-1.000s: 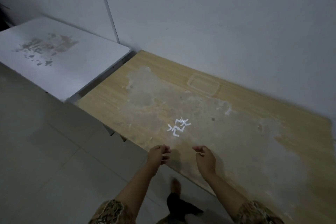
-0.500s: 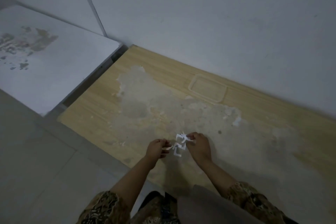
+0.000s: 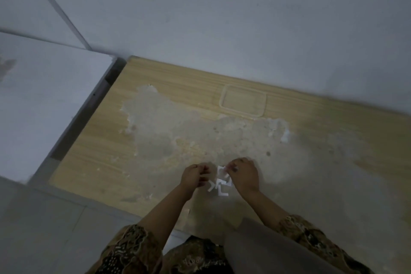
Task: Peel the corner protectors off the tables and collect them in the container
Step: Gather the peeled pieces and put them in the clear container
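Tabletop (image 3: 178, 100): protectors (image 3: 219, 184) between both grips.

Wooden table (image 3: 178, 78): pale yellow-tan with straight grain lines, large grey-beige worn patch across its middle with whitish ragged edges. Corner protectors (image 3: 220, 181): white, bright against the grey patch. Container (image 3: 242, 100): clear, table's tan grain shows through it. White table (image 3: 44, 100) at left: plain white top, faint grey stain near far-left edge, dark brown side edge. Wall (image 3: 222, 18): flat bluish grey. Sleeves (image 3: 131, 251): brown with dark and cream floral lace-like pattern. Floor (image 3: 40, 229): grey tiles.
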A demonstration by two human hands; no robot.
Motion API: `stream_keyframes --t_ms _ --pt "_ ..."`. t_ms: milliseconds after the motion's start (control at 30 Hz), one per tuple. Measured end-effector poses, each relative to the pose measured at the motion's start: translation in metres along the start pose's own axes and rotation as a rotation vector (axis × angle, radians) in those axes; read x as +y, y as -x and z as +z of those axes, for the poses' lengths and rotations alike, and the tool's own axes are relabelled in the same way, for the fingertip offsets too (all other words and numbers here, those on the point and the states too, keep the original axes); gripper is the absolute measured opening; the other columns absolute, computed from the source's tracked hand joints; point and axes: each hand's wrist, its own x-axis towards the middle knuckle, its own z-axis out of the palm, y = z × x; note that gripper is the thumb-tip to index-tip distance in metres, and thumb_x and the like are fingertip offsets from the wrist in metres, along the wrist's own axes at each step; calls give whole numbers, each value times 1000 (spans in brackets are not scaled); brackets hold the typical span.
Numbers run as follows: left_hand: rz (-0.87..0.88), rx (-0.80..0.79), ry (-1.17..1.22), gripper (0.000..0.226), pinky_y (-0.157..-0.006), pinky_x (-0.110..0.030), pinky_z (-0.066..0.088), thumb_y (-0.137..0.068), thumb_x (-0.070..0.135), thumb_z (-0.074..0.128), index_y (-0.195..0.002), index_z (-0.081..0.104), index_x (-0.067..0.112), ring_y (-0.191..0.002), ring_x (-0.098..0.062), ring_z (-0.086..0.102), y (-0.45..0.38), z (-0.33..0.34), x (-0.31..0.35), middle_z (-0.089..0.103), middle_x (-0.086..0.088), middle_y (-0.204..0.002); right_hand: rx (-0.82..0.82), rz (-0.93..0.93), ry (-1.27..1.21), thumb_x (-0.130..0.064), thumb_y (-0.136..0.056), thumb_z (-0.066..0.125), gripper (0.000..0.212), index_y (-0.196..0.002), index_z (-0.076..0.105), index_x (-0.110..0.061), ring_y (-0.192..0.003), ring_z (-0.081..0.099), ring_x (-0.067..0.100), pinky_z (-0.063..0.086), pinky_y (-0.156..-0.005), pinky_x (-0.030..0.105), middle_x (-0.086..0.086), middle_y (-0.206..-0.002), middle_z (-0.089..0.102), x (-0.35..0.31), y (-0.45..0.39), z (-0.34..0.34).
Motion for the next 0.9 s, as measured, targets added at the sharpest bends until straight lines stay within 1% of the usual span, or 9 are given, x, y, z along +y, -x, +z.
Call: stream_keyframes --t_ms 133,233,300,433,500,600,733,833,900 --pt "20 -48 -17 28 -58 -26 48 -99 17 46 -79 63 8 -63 -19 56 -8 4 4 63 -9 -74 20 101 -82 -34 -86 70 14 -80 73 -21 -87 65 21 52 -80 35 2 -89 71 -2 2 -7" --pt "49 -104 -16 22 -64 -29 49 -98 13 48 -87 63 4 -68 -20 56 -16 11 10 61 -11 -77 8 186 -243 -28 -88 70 17 -76 65 -16 -83 66 23 53 -80 36 6 -85 71 -3 5 -7" --pt "62 -125 -30 19 -69 -31 49 -98 13 50 -95 64 1 -71 -21 55 -20 15 12 61 -11 -80 50 230 -327 -23 -87 71 19 -81 69 -6 -83 66 23 51 -78 31 10 -85 72 -4 6 -8" --pt "80 -221 -36 18 -61 -26 45 -96 16 52 -94 65 3 -69 -22 54 -23 21 16 60 -10 -75 57 324 -520 -20 -84 73 16 -83 73 -4 -76 66 23 50 -70 30 14 -85 72 -13 8 -14" --pt "89 -312 -21 22 -64 -31 41 -96 26 54 -89 59 6 -71 -23 47 -21 22 19 52 -13 -76 41 375 -649 -20 -86 72 8 -82 72 -13 -68 63 16 50 -61 24 11 -88 73 -17 12 -17" --pt "-7 -408 85 41 -80 -31 50 -96 47 45 -97 65 11 -82 -22 63 -19 21 23 68 -9 -89 -11 421 -791 -20 -87 70 16 -97 73 -7 -67 61 13 50 -56 17 9 -93 72 -24 18 -20" --pt "-153 -583 221 60 -81 -31 53 -95 55 39 -117 63 5 -79 -15 68 -19 13 29 72 -7 -91 -96 341 -792 -15 -82 76 22 -100 75 -3 -73 67 18 56 -69 27 14 -92 73 -35 25 -19" --pt "-221 -681 315 58 -89 -34 51 -100 47 32 -129 53 1 -82 -18 69 -17 9 31 66 -12 -120 -6 252 -697 -9 -76 81 22 -94 76 2 -65 67 12 57 -69 23 14 -83 72 -43 26 -15" --pt "-248 -710 387 56 -84 -32 55 -102 42 29 -132 49 -1 -73 -17 71 -16 5 28 68 -11 -117 61 215 -674 -2 -72 82 21 -88 73 7 -64 68 14 59 -67 23 18 -81 72 -48 27 -11"
